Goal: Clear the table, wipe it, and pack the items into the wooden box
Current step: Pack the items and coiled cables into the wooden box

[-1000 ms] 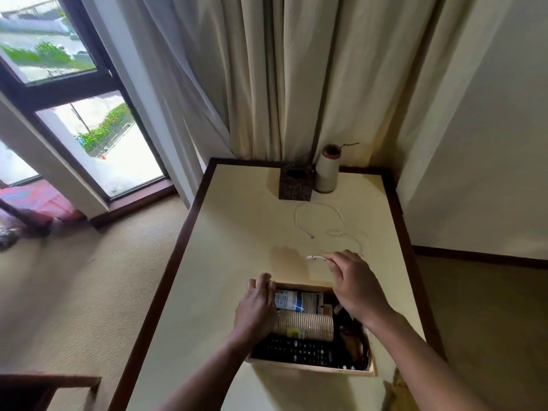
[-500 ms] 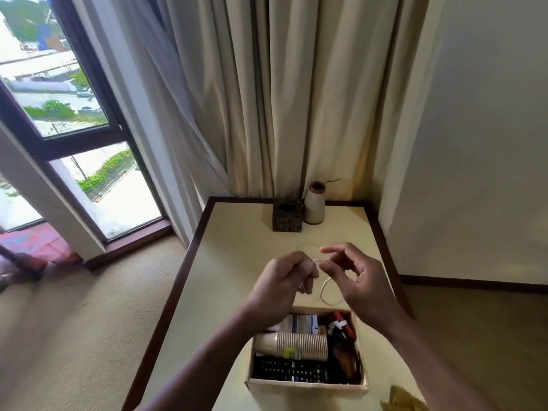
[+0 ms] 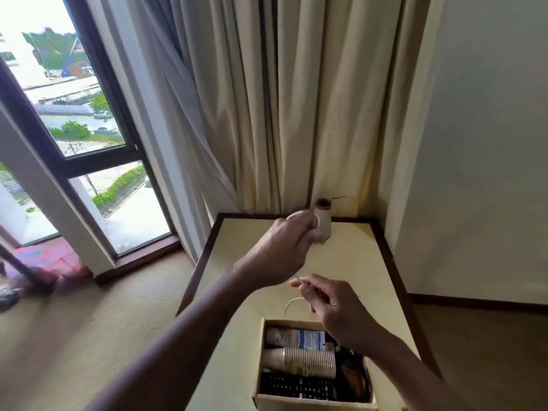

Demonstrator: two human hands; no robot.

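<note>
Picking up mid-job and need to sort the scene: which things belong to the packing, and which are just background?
Job:
white cord, held by both hands
left hand
right hand
wooden box
paper cups
remote
thread cone
table

Background:
curtains
window

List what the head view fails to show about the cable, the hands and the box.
- White cable: mostly hidden by both hands.
- Left hand: motion-blurred; its grip is unclear.
- Wooden box: near wall cut off by the bottom edge.
- Right hand: covers the box's right contents.
</note>
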